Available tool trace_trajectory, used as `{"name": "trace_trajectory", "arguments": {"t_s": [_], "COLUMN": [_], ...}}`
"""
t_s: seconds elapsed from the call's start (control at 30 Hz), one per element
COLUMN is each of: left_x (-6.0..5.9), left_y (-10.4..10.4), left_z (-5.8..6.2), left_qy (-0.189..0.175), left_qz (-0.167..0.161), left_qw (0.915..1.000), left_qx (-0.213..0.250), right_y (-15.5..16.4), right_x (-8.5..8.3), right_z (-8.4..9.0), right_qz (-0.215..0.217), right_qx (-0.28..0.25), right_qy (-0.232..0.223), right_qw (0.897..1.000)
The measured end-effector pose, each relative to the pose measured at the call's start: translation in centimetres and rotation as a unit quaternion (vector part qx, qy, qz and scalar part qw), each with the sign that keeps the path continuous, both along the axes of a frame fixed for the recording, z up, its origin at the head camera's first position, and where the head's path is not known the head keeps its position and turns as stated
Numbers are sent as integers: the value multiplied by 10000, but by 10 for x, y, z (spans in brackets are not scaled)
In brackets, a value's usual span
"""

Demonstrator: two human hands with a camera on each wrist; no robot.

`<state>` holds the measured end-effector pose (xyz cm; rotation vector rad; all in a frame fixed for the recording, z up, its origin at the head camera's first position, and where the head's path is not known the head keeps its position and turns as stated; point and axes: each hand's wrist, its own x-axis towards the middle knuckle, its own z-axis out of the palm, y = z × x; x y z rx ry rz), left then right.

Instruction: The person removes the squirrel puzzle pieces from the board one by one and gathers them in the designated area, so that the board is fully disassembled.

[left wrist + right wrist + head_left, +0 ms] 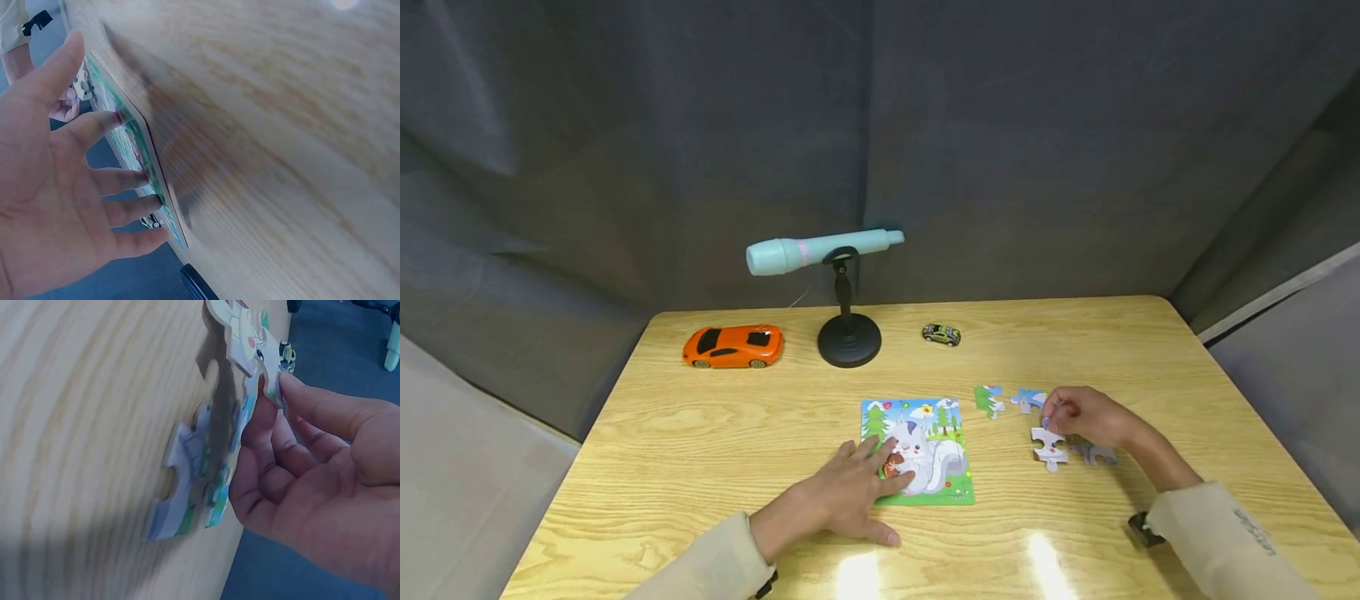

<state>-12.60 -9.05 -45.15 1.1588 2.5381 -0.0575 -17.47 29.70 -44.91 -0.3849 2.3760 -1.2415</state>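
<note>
Low in the centre of the head view, the left hand [850,500] lies flat with fingers spread on the colourful cardboard jigsaw board with a grey squirrel picture [928,454], apparently steadying it on the light wooden tabletop [700,433]. At the right, the right hand [1086,417] pinches a white-and-pastel jigsaw piece [247,331] between thumb and fingertips, tilted up off the wood, with loose pieces [1000,400] scattered near it. The wrist views are blurred, so the piece's picture is hard to read.
</note>
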Motion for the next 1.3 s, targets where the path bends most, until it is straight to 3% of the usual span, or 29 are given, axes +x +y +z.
{"name": "trace_trajectory", "arguments": {"t_s": [0.23,0.4,0.57,0.77,0.97,1.3], "left_x": [0,1,1,-1,-4,-9], "left_y": [-1,0,1,1,1,-5], "left_z": [-3,-4,-4,-5,-6,-9], "left_qy": [12,-48,-47,2,75,504], "left_qz": [-24,36,40,-5,-33,-141], "left_qw": [10000,9999,9999,9998,9995,9979], "left_qx": [45,82,102,184,298,384], "right_y": [2,-6,-10,-12,-23,-75], "right_x": [3,5,6,8,0,-19], "right_z": [-10,-13,-15,-16,-7,11], "right_qz": [-197,-583,-676,-594,-681,-368], "right_qx": [260,830,1234,1313,1319,1174], "right_qy": [281,432,520,594,676,743], "right_qw": [9991,9939,9887,9878,9866,9896]}}
